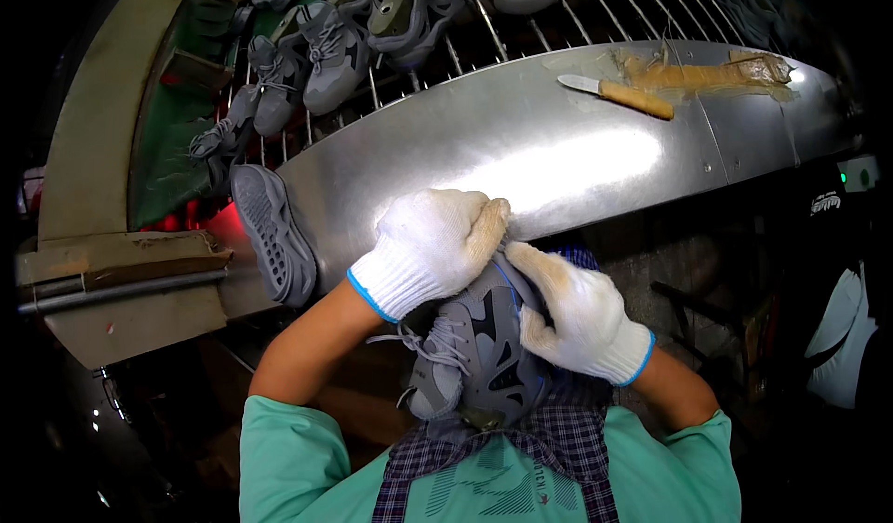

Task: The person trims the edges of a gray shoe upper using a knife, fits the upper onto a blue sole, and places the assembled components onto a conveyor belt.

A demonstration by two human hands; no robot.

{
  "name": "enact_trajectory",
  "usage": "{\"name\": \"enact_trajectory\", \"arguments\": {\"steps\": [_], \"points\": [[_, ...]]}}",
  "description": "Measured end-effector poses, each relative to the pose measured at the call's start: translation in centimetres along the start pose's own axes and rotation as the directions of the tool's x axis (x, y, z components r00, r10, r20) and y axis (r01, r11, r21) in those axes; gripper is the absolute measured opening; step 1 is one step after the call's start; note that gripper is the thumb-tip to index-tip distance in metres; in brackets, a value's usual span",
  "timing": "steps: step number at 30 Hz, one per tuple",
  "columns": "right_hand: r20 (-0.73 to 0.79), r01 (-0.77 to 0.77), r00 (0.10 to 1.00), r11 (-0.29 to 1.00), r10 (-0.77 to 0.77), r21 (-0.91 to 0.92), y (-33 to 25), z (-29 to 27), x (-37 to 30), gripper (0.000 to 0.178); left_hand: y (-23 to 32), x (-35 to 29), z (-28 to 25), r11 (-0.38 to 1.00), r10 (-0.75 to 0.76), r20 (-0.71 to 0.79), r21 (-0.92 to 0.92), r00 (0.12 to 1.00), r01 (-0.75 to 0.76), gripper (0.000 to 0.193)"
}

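Note:
A grey lace-up sneaker (479, 332) is held against my plaid apron, toe end pointing away from me and loose laces hanging at its left. My left hand (433, 244), in a white knit glove with a blue cuff, is closed at the shoe's far end, thumb and fingers pinched together there. My right hand (586, 318), gloved alike, grips the right side, its thumb and fingers wrapped on the edge. A thin blue line runs along the shoe near that grip. What lies beneath the fingers is hidden.
A loose grey shoe sole (274, 234) leans at the left end of the metal bench (419, 160). On the bench lies a knife (619, 96) with a wooden handle, beside brown residue (716, 74). Several grey shoes (335, 56) rest on metal rollers (484, 20) beyond it.

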State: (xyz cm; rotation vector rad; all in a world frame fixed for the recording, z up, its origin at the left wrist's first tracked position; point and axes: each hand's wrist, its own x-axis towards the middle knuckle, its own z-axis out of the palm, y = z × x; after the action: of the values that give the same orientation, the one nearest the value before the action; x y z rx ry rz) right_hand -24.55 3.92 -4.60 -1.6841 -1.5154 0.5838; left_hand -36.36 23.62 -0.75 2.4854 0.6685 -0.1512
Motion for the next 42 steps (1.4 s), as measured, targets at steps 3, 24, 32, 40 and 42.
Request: {"name": "enact_trajectory", "arguments": {"steps": [3, 24, 32, 40, 42], "points": [[-0.06, -0.005, 0.998, 0.998, 0.009, 0.059, -0.3, 0.3, -1.2, 0.061, -0.8, -0.3, 0.8, 1.0, 0.023, -0.061, -0.012, 0.998, -0.024, 0.047], [0.039, -0.01, 0.999, 1.0, 0.009, 0.03, -1.4, -2.0, 1.7, 0.037, -3.8, -4.3, 6.2, 0.026, -0.503, -0.165, -0.984, 0.848, -0.176, 0.044], [0.226, 0.023, 0.974, 0.988, 0.012, -0.151, -6.5, -3.0, 5.7, 0.046, 0.7, -8.5, 2.2, 0.163, -0.279, -0.351, -0.935, 0.894, -0.316, 0.045], [-0.408, 0.282, 0.891, 0.948, -0.201, 0.149, -10.0, -4.1, -0.8, 0.101, -4.0, -9.8, 9.2, -0.091, -0.147, -0.041, -0.994, 0.988, -0.055, 0.075], [-0.518, 0.382, 0.824, 0.901, -0.23, 0.207, -9.2, -4.1, -2.4, 0.111, -5.7, -12.1, 13.5, -0.284, 0.008, 0.06, -0.957, 0.998, 0.06, 0.088]]}}
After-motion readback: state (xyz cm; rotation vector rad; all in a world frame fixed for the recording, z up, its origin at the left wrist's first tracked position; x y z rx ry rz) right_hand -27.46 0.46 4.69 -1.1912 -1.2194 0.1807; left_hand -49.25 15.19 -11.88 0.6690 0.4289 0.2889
